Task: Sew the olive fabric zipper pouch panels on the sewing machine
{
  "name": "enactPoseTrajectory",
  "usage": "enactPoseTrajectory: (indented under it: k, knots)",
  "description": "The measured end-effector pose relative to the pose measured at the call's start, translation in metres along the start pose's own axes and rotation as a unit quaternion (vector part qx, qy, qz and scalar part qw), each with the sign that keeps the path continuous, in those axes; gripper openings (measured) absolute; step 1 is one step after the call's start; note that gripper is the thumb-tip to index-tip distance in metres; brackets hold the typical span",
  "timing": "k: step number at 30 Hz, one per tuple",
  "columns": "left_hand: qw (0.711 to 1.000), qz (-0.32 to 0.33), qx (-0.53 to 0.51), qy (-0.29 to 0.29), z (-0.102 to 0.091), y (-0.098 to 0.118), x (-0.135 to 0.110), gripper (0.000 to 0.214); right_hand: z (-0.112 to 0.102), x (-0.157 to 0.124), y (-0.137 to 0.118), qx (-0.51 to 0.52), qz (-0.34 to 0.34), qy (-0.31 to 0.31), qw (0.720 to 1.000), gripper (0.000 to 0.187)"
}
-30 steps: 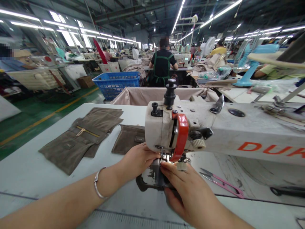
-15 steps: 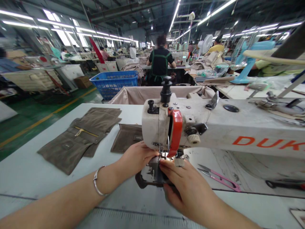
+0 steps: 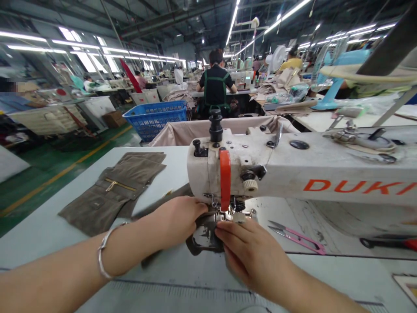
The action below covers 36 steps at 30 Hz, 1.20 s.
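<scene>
A dark brown fabric piece (image 3: pixel 154 205) lies under the needle area of a white sewing machine (image 3: pixel 280 167) with an orange guard (image 3: pixel 225 180). My left hand (image 3: pixel 177 219) is closed on this piece just left of the presser foot (image 3: pixel 223 216), and hides much of it. On the right side of the foot, my right hand (image 3: pixel 249 250) has its fingers pressed together and bent down at the fabric's edge; its grip is partly hidden. Thread snips (image 3: pixel 299 239) with pink handles lie on the machine bed to the right.
Stitched brown fabric parts (image 3: pixel 110 191) with a gold zipper lie on the table at left. Behind the machine stand a beige cloth-lined bin (image 3: pixel 177 130) and a blue basket (image 3: pixel 156 117). A person (image 3: pixel 215 84) sits farther ahead. A ruler scale (image 3: pixel 182 291) runs along the front.
The fabric piece has turned, and now spreads behind and below my left forearm. My left hand has shifted slightly left; my right hand stays close to the presser foot. The view has shifted a little.
</scene>
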<state>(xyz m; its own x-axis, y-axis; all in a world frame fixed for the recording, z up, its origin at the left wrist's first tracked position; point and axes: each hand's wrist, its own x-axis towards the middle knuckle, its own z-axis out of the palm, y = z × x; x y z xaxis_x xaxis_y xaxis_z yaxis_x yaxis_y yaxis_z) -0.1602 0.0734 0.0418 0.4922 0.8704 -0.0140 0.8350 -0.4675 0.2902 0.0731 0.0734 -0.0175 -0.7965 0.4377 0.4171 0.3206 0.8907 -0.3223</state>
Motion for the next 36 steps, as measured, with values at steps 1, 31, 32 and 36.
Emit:
enactPoseTrajectory:
  k: [1,31,32,36]
  knots:
    - [1.000,-0.012,-0.006,-0.022,-0.003,0.006,-0.001,0.037,0.000,0.000,-0.001,-0.007,-0.005,-0.017,1.000,0.043]
    - [0.955,-0.253,0.038,0.148,0.017,-0.002,-0.066,0.043,-0.002,0.001,-0.004,-0.020,0.048,-0.089,0.995,0.039]
    - [0.949,-0.274,0.027,0.154,0.023,-0.007,-0.074,0.040,-0.001,0.001,-0.004,-0.024,0.044,-0.089,0.995,0.041]
    - [0.905,-0.330,-0.192,0.186,0.040,-0.005,-0.079,0.020,-0.002,0.000,-0.004,-0.009,0.046,-0.082,0.996,0.054]
